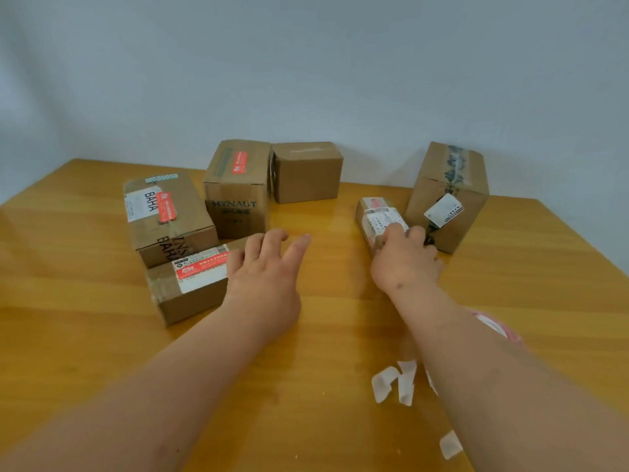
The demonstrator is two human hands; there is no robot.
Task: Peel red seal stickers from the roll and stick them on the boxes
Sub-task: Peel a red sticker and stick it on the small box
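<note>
Brown cardboard boxes (308, 172) stand on a glossy amber wooden table (102, 335); red seal stickers (239, 162) mark the left ones; white backing strips (394, 383) near right.

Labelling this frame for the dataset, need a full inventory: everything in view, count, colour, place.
cardboard boxes: six, brown, spread across the far half of the table.
red seal stickers: at least two clearly seen, red, one on top of the HYNAUT box, one on the BAHA box; other boxes carry red-printed labels I cannot tell apart from seals.
sticker roll: one, pink and white, near right, mostly hidden behind the right forearm.
backing strips: several, white, loose on the table near right.
table: one, yellow-orange wood.
wall: grey-blue, behind the table.
left hand: fingers spread, over the table beside the near left box.
right hand: fingers curled round the small labelled box.
</note>
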